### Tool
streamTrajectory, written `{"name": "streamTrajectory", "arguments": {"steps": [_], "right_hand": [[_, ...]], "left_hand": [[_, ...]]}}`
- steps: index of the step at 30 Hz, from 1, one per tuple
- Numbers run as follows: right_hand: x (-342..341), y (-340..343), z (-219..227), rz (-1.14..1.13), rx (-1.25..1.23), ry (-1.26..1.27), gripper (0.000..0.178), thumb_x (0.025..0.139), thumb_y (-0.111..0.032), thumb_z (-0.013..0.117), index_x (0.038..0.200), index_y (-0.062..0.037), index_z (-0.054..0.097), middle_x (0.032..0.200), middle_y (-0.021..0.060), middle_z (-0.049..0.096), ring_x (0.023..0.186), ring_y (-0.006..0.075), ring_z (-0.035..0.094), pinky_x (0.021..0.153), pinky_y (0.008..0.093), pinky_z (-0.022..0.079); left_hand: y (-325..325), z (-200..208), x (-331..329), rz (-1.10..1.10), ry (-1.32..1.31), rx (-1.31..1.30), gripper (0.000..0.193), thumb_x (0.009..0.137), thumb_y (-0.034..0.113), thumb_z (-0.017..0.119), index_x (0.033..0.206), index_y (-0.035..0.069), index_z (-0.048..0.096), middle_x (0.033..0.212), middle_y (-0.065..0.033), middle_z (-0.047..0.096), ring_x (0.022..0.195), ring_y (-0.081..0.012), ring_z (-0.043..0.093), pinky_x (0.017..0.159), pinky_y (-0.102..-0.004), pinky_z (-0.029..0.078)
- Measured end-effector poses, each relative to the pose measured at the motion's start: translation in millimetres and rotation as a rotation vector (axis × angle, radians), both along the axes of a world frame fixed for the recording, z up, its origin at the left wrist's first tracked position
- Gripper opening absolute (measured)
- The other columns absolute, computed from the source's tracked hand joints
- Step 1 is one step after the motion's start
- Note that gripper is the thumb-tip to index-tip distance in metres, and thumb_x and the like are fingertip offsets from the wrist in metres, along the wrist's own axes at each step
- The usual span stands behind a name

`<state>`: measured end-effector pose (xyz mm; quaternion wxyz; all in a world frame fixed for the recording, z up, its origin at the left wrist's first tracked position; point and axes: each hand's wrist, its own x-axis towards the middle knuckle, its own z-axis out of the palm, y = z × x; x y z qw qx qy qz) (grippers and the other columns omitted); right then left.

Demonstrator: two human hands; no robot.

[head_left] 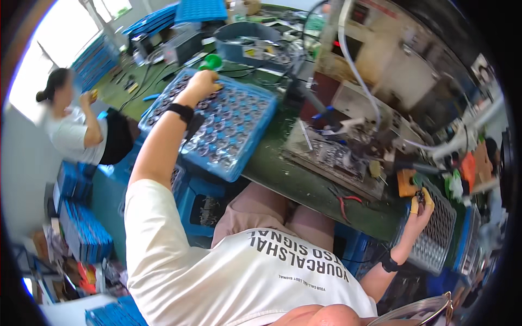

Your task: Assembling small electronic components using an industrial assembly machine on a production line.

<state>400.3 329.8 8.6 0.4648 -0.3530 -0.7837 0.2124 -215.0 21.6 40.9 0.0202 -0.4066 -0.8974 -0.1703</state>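
Observation:
My left hand (203, 87) reaches over the far part of a blue tray (235, 173) filled with rows of small round metal parts (228, 125). Its fingers curl down and together among dark parts; whatever they grip is hidden beneath them. A green round object (211, 61) lies just beyond that hand. Off to the right, my right hand (421, 209), with yellow finger covers, pinches a small dark metal part (420, 195). Beside and below it is a grey tray (435, 239) with rows of pockets.
A bench machine (348, 146) with hoses and a littered metal base stands ahead to the right. Red-handled pliers (343, 206) lie at the bench's near edge. Behind the blue tray is a grey tub (247, 41) of loose parts. A co-worker (81, 119) is at the left.

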Motion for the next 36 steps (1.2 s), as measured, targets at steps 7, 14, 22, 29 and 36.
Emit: {"name": "streamTrajectory", "arguments": {"steps": [7, 14, 22, 29, 36], "right_hand": [[138, 1, 28, -0.343, -0.029, 0.026, 0.039, 0.087, -0.012, 0.068, 0.124, -0.0046, 0.059, 0.121, 0.0059, 0.061, 0.110, 0.0171, 0.056, 0.094, 0.0312, 0.043], [295, 54, 5, -0.872, 0.095, -0.501, 0.039, 0.073, -0.013, 0.076, 0.110, -0.0081, 0.067, 0.102, 0.0173, 0.066, 0.098, 0.0340, 0.063, 0.084, 0.0411, 0.050], [298, 86, -20, -0.961, -0.048, -0.606, 0.035, 0.077, -0.011, 0.073, 0.111, -0.0149, 0.069, 0.105, 0.0145, 0.064, 0.098, 0.0339, 0.062, 0.082, 0.0449, 0.051], [282, 89, -16, -0.974, -0.142, -0.671, 0.032, 0.083, -0.011, 0.066, 0.115, -0.0144, 0.068, 0.111, 0.0124, 0.062, 0.101, 0.0342, 0.061, 0.081, 0.0460, 0.050], [229, 57, -3, -0.830, 0.308, -0.477, 0.026, 0.084, -0.013, 0.065, 0.110, -0.0111, 0.068, 0.105, 0.0128, 0.063, 0.099, 0.0341, 0.058, 0.085, 0.0424, 0.048]], "left_hand": [[1, -39, -67, 0.022, -0.019, -0.067, 0.035, 0.067, 0.032, 0.069, 0.065, -0.002, 0.061, 0.057, -0.0187, 0.060, 0.053, -0.0308, 0.060, 0.048, -0.0437, 0.043], [1, -48, -88, 0.010, 0.086, 0.059, 0.034, 0.071, 0.025, 0.073, 0.094, 0.000, 0.068, 0.083, -0.0156, 0.070, 0.080, -0.0282, 0.068, 0.076, -0.0375, 0.051], [-27, -18, -9, -0.128, -0.525, 0.475, 0.034, 0.085, 0.005, 0.064, 0.118, 0.000, 0.059, 0.099, -0.0079, 0.064, 0.076, -0.0091, 0.058, 0.062, -0.0209, 0.046], [-60, -35, 83, -0.142, -0.542, 0.566, 0.051, 0.083, -0.003, 0.065, 0.133, 0.002, 0.053, 0.117, -0.0092, 0.060, 0.082, -0.0082, 0.058, 0.069, -0.0198, 0.047], [-28, -31, 175, -0.091, -0.640, 0.592, 0.045, 0.083, -0.003, 0.068, 0.127, 0.000, 0.056, 0.092, -0.0014, 0.063, 0.074, -0.0048, 0.054, 0.065, -0.0176, 0.041]]}}
